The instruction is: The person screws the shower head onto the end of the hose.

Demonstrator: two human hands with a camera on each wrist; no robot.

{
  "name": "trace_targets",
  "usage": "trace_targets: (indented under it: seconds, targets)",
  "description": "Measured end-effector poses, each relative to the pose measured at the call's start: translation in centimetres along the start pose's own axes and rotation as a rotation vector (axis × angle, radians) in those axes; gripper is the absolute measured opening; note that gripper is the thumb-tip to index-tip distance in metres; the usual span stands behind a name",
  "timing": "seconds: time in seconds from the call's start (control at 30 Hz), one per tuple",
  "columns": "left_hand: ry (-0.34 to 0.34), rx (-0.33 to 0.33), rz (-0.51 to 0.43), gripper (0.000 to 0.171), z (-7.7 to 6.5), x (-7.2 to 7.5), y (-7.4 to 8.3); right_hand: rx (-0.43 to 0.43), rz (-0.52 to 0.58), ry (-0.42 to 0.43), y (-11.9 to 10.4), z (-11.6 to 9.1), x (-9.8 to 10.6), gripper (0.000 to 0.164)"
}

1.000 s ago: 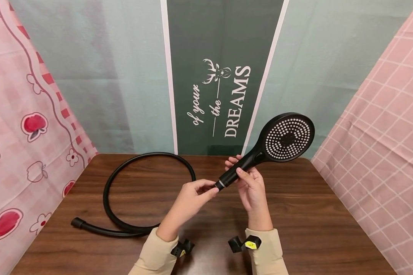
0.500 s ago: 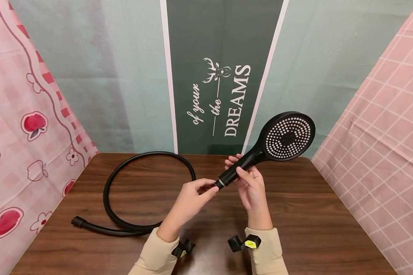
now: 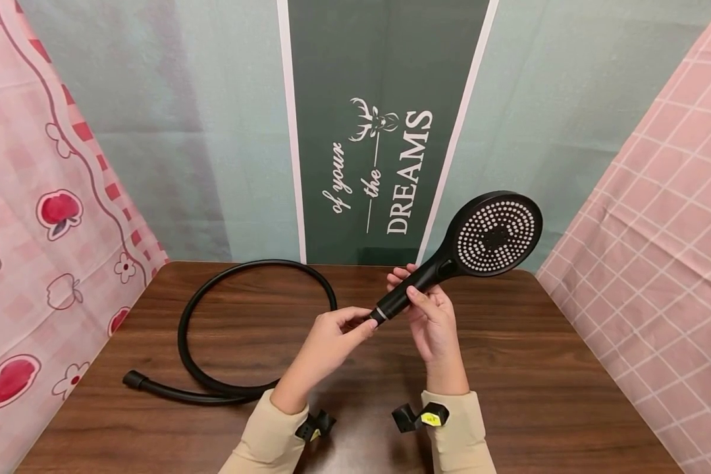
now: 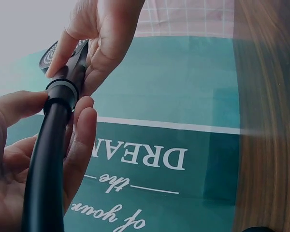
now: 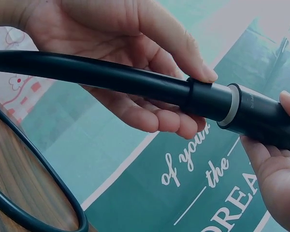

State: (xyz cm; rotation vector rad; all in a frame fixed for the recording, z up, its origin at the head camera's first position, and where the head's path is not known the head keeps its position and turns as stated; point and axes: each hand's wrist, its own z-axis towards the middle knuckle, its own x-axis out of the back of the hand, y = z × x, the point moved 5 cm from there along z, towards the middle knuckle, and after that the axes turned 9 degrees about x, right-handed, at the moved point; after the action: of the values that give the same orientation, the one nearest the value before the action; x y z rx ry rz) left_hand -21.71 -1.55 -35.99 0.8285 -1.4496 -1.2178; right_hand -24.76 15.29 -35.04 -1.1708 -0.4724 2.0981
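Note:
A black shower head [image 3: 494, 236] with a round face of pale nozzles is held up over the table, tilted to the upper right. My right hand [image 3: 435, 329] grips its handle, thumb on top. At the handle's lower end my left hand [image 3: 330, 342] pinches the collar [image 5: 210, 99] of a black shower hose [image 5: 87, 70] between thumb and fingers. A pale ring [image 5: 230, 106] shows between collar and handle, which stand in line. In the left wrist view the hose [image 4: 46, 164] runs back past the left palm.
The rest of the hose [image 3: 182, 336] loops over the brown wooden table [image 3: 539, 368] at the left, its free end fitting [image 3: 133, 380] near the left edge. A green printed cloth [image 3: 385, 52] hangs behind; pink cloths [image 3: 658, 217] stand at both sides.

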Motion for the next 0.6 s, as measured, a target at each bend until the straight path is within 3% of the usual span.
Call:
trace_targets:
  seconds: [0.3, 0.6]
  targets:
    - [0.049, -0.015, 0.048, 0.026, 0.14, 0.09, 0.06, -0.004, -0.001, 0.009, 0.11, 0.05, 0.01, 0.032]
    - [0.018, 0.001, 0.023, 0.030, 0.24, 0.30, -0.24, -0.007, -0.014, 0.021, 0.16, 0.05, 0.00, 0.031]
